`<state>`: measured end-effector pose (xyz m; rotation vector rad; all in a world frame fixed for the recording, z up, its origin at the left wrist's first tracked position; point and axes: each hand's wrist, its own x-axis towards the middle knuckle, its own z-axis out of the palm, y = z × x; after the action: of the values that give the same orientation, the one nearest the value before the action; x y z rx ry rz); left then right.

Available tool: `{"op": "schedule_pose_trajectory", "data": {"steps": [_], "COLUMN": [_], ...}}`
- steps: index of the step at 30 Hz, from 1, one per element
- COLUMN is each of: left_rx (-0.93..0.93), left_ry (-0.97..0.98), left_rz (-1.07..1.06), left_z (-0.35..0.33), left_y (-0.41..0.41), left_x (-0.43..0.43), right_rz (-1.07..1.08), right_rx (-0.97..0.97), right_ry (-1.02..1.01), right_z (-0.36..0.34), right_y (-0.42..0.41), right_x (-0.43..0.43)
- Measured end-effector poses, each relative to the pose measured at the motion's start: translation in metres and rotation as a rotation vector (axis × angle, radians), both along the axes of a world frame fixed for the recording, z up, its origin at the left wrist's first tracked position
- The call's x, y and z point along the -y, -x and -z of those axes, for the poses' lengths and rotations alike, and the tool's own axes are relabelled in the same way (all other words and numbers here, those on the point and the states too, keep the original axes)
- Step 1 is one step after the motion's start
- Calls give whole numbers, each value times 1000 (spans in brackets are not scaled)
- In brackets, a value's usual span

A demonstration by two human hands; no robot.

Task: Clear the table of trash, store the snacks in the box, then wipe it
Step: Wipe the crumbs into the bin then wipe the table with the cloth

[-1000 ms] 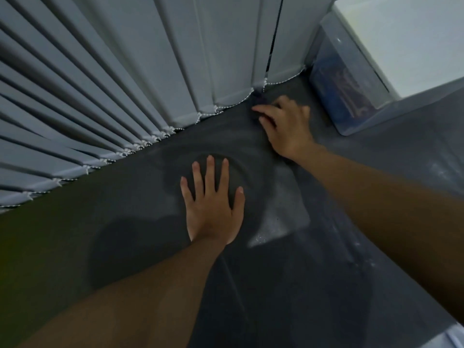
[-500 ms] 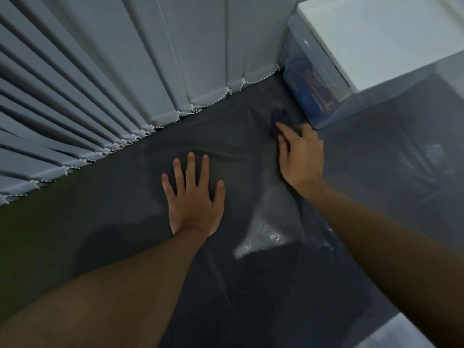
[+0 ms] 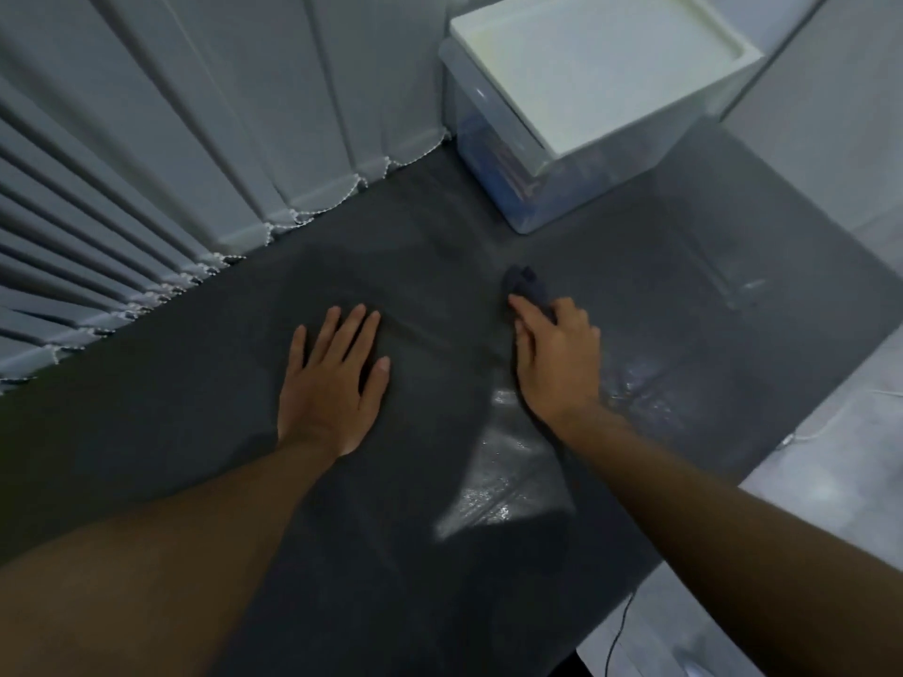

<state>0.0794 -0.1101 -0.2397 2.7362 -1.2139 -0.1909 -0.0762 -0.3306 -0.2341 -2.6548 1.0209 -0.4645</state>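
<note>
I see the left hand flat on the counter, palm down, fingers straight and slightly spread, holding nothing. The right hand lies to its right, fingers bent over a dark cloth and pressing it to the counter. The cloth protrudes just beyond the fingertips. A wet patch shines on the counter below the right wrist, between the forearms. The box, with its lid on, stands beyond the right hand, well apart from it. Coloured contents show through its clear wall. Blinds hang beyond the left hand.
</note>
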Motion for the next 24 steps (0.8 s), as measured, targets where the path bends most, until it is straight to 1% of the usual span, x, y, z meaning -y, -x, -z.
{"op": "schedule_pose_trajectory", "data": {"steps": [2,4,5,6,7,8,10,11,12,13,16,17,18,19,20,22,23,24], "left_rx": [29,47,42,27,6,-11,-39,-55,-66,-70,-69,-70,-72,-76,-80,-88,-88,-86], "left_ry": [-26,-43,-50,-55,-58,-60,-64,-61,-58,-56,-75,-83,-88,-89,-88,-87,-89,-90], "left_rz": [-10,-36,-59,-86,-111,-117,-65,-28,0,15,28,38,52,67,81,100,108,115], "left_z": [-2,-6,-7,-9,-9,-10,-12,-12,-12,-10,-7,-6,-6,-6,-7,-8,-8,-7], "left_y": [1,4,6,9,11,15,28,36,44,52,73,78,83,88,92,102,107,112], "left_x": [4,11,16,21,27,33,47,54,61,67,83,88,93,99,104,117,124,130], "right_rz": [-267,-529,-593,-591,-523,-382,-12,94,108,31,-377,-461,-486,-439,-321,27,138,157], "right_rx": [-9,-40,-63,-79,-84,-70,4,29,30,17,-54,-97,-127,-135,-117,-26,8,17], "right_ry": [12,2,32,83,129,140,60,17,-3,2,11,52,95,125,123,44,8,-1], "right_z": [0,-4,-6,-6,-5,-4,-3,-2,-1,-1,-8,-10,-10,-9,-7,-6,-5,-3], "right_y": [20,39,45,50,53,56,65,70,75,82,109,117,125,131,137,144,146,147], "right_x": [-12,-6,3,11,20,26,29,26,21,16,24,35,47,58,68,77,75,71]}}
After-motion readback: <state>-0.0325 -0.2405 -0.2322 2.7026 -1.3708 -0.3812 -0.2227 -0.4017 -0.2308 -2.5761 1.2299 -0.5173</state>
